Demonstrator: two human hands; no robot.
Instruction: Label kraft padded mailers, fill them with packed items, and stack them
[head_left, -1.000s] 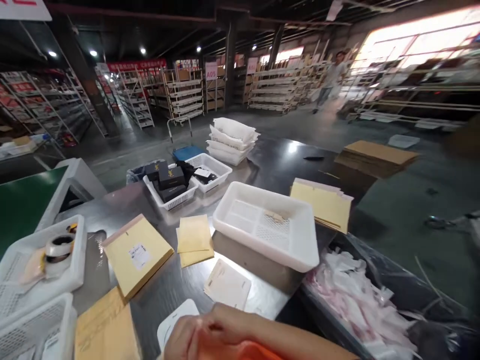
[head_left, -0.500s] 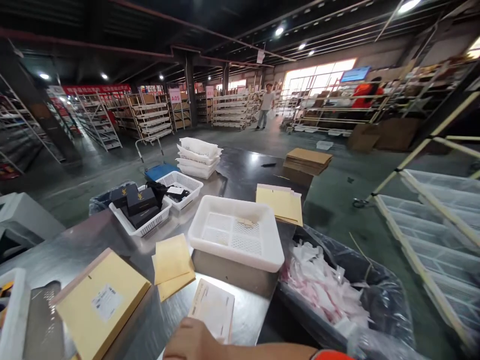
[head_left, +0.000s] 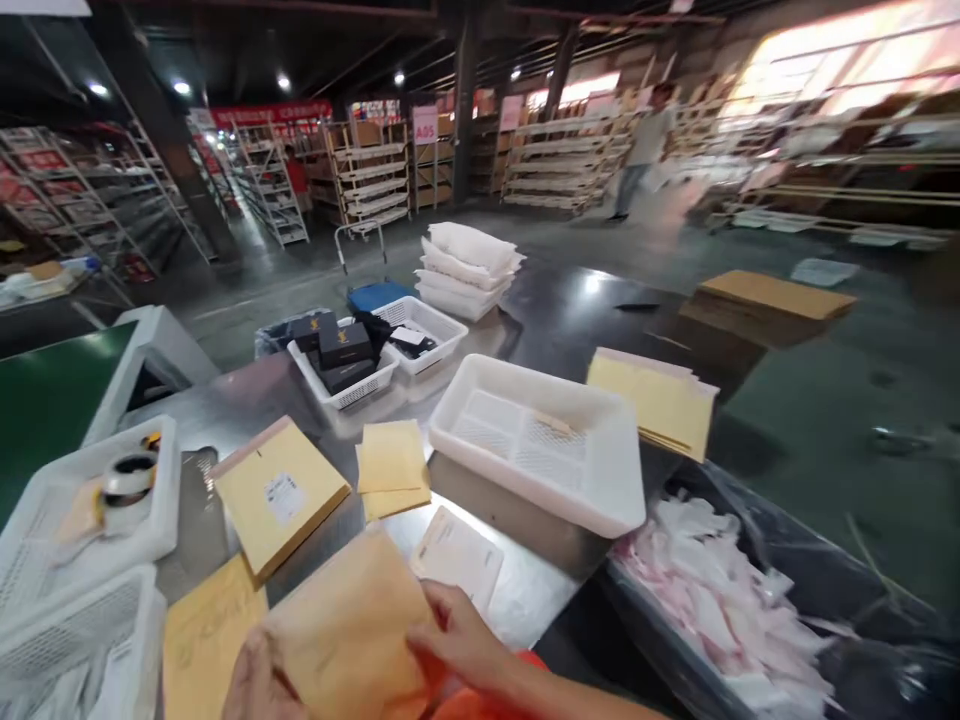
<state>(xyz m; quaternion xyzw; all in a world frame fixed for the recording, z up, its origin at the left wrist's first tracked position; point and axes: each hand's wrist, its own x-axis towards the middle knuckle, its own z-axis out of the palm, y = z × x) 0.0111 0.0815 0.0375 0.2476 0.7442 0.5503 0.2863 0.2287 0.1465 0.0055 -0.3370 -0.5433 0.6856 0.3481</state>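
A yellow padded envelope (head_left: 349,620) is held between both my hands, low in the view. My left hand (head_left: 259,680) grips its lower left edge, and the fingers are partly cut off by the frame. At its right edge my right hand (head_left: 457,630) pinches the paper with thumb and fingers. Another yellow envelope (head_left: 206,640) lies at the left, partly covered. Beyond it rests a thick yellow mailer (head_left: 315,470) with a white label. Small yellow envelopes (head_left: 394,460) and a flat pale printed pad (head_left: 457,560) lie just past my hands.
A white plastic tray (head_left: 536,490) stands mid-table, with yellow mailers (head_left: 660,400) behind it. Baskets (head_left: 367,390) of black boxes stand farther back. At the left are baskets with tape (head_left: 127,480). A lined bin (head_left: 652,630) of scraps stands right. Someone (head_left: 645,150) walks beyond.
My view has swung left and down. A padded envelope now shows in both my hands; before, only one closed hand showed near the pale pad. The person beyond appears larger.
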